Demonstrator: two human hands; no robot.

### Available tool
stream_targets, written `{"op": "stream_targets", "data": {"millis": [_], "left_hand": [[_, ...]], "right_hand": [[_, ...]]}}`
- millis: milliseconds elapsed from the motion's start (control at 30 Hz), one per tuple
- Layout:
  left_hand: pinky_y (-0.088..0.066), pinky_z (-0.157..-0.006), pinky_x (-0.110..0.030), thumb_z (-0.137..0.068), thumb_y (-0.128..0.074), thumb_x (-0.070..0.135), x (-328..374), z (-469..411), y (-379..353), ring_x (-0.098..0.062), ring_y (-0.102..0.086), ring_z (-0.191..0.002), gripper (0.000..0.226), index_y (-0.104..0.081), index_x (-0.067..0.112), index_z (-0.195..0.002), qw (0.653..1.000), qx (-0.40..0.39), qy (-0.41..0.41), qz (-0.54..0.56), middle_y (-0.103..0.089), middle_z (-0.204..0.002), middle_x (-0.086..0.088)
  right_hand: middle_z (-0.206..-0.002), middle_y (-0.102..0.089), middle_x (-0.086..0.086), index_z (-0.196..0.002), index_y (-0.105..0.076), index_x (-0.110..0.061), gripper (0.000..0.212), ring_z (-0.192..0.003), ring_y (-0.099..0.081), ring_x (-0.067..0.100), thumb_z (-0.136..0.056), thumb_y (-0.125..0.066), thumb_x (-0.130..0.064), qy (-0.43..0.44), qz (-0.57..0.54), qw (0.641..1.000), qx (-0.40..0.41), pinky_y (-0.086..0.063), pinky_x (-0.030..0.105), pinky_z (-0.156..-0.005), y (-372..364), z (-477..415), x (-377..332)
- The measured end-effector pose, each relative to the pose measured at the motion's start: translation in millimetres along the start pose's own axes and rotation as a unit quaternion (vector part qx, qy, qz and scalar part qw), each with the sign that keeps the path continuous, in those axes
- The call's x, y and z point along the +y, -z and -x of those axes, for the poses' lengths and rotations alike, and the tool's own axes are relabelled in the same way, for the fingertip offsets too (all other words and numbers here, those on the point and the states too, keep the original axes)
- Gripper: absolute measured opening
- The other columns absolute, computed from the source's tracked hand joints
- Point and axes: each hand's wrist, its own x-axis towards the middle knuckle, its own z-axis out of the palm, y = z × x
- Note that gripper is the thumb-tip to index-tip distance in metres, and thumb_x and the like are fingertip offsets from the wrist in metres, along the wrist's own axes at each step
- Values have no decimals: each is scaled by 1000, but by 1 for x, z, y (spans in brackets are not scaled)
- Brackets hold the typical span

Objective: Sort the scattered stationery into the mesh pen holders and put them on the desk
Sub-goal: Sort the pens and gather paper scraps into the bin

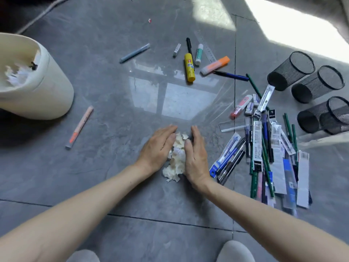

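My left hand [158,148] and my right hand [196,156] lie flat on the grey floor, pressed against either side of a small heap of white paper scraps [176,157]. Neither hand grips anything. Three black mesh pen holders [291,69] [318,83] [324,114] lie on their sides at the right. Beside them is a pile of packaged pens and green pencils [264,154]. Further off lie a yellow glue stick [189,67], an orange highlighter [215,65], a grey-blue pen [135,53] and, at the left, a thin orange marker [79,127].
A cream waste bin [37,91] holding paper scraps stands at the left. A clear plastic sheet [179,95] lies on the floor beyond my hands. My two slippers [235,251] show at the bottom edge. Bright sunlight falls on the floor at the upper right.
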Motion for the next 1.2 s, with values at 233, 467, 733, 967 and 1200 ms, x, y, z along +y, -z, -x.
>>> {"op": "stream_targets", "data": {"millis": [233,467,733,967,1200], "left_hand": [[-27,-111,-27,-92,-25,39,25,32,-59,-22,-47,-128,60,-52,2,-131,984,152,72,64,-53,-136,-12],[-29,-107,-13,-93,-25,32,35,37,-65,-11,-44,-125,58,-51,-5,-128,959,211,59,178,-51,-135,-16],[-35,-101,-9,-99,-31,27,44,27,-60,-6,-45,-124,46,-47,-1,-132,892,227,168,353,-48,-136,-5],[-53,-59,-17,-95,-48,6,66,5,-46,-9,-65,-61,21,-65,-6,-95,721,287,288,562,-69,-69,-4],[-49,-51,-18,-86,-57,-5,76,-16,-17,-10,-59,-50,22,-59,7,-68,737,274,264,558,-62,-54,-1]], "right_hand": [[-133,-55,12,-133,-48,-4,67,-126,-50,21,-89,-21,-47,32,-47,998,16,-25,31,-114,-14,-11,2],[-118,-61,-2,-122,-51,-29,51,-117,-57,14,-85,-29,-58,-63,-212,974,55,-43,38,-103,-25,10,-3],[-114,-62,14,-109,-57,-7,20,-98,-61,11,-96,-43,-2,-130,-382,911,81,-47,20,-90,-26,12,-17],[-64,-67,5,-84,-63,-4,17,-58,-65,13,-90,-50,4,-249,-608,745,114,-55,21,-59,-12,-3,-35],[-51,-61,3,-77,-59,-2,17,-47,-60,10,-92,-53,1,-263,-635,716,121,-51,18,-50,-16,-24,-72]]}}
